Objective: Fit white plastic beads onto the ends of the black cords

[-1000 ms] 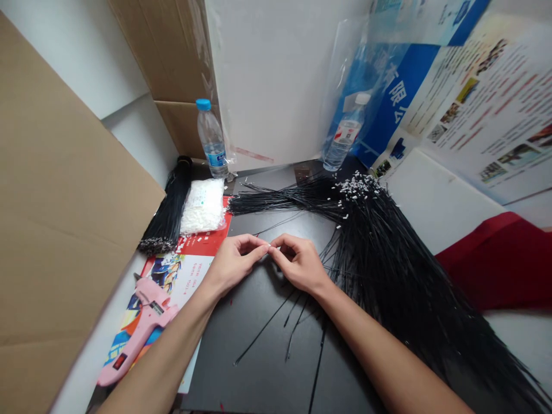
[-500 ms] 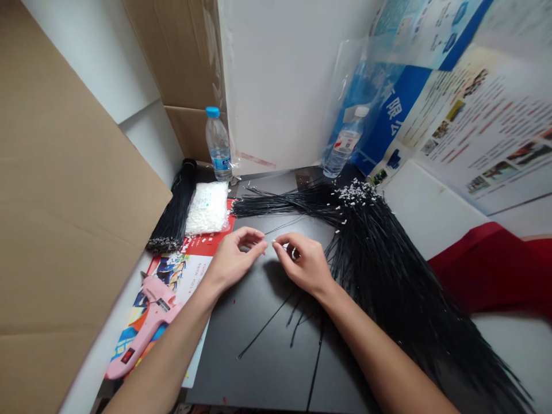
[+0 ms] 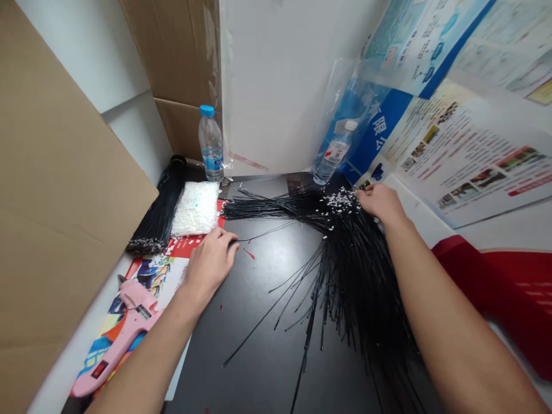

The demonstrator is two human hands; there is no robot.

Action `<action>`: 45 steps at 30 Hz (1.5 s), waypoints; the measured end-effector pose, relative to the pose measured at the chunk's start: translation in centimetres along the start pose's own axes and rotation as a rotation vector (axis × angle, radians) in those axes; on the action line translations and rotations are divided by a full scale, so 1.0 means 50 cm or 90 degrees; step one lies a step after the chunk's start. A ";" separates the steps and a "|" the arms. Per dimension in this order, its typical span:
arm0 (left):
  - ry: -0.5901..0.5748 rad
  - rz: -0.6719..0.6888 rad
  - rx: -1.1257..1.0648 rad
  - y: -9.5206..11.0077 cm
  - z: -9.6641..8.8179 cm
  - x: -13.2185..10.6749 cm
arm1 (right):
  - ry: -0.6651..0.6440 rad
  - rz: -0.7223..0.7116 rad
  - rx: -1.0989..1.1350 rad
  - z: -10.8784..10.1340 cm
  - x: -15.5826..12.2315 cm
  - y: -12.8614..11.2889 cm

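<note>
Left hand (image 3: 210,267): fingers (image 3: 226,241) loosely curled, empty, on the black desk (image 3: 254,356)
Right hand (image 3: 380,205): fingers (image 3: 364,195) on the white-tipped black wire bundle (image 3: 349,270), pinch cannot be told

**Blue band** (image 3: 379,129)**:** on the printed poster (image 3: 468,167), beyond the back right corner of the black tabletop (image 3: 267,368); large white Chinese characters read 限公, with a cut-off character above them.

**Poster text:** captions and small print; too small to read.

**Left water bottle** (image 3: 211,144)**:** blue label at the back edge of the tabletop; print illegible.

**Right water bottle** (image 3: 332,158)**:** red-and-white label; print illegible.

**Bag of white pieces** (image 3: 195,210)**:** small printed label; illegible.

**Pink hot glue gun** (image 3: 123,339)**:** small dark label near the grip; illegible.
</note>
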State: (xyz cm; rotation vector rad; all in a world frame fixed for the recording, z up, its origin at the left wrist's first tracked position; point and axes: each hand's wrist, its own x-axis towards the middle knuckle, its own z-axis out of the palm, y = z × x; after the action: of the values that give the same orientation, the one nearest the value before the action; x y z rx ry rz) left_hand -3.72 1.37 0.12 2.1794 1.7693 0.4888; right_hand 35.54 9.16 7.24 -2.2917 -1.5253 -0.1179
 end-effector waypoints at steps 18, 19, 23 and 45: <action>0.122 0.158 -0.175 0.003 -0.035 0.000 | -0.052 -0.649 0.196 0.110 -0.329 -0.304; 0.132 0.136 -0.165 -0.004 -0.047 -0.002 | -0.036 -0.643 0.202 0.102 -0.327 -0.301; 0.130 -0.083 0.039 -0.045 -0.086 -0.013 | 0.067 -0.600 0.262 0.042 -0.315 -0.290; -0.040 -0.041 -0.496 -0.015 -0.042 -0.003 | -0.222 -0.433 0.317 0.056 -0.369 -0.284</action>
State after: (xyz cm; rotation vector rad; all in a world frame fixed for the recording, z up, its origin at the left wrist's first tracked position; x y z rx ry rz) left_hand -5.30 1.39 1.68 1.5603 1.2953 0.8972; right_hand 14.83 -1.11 3.35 -1.3923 -2.1588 0.4533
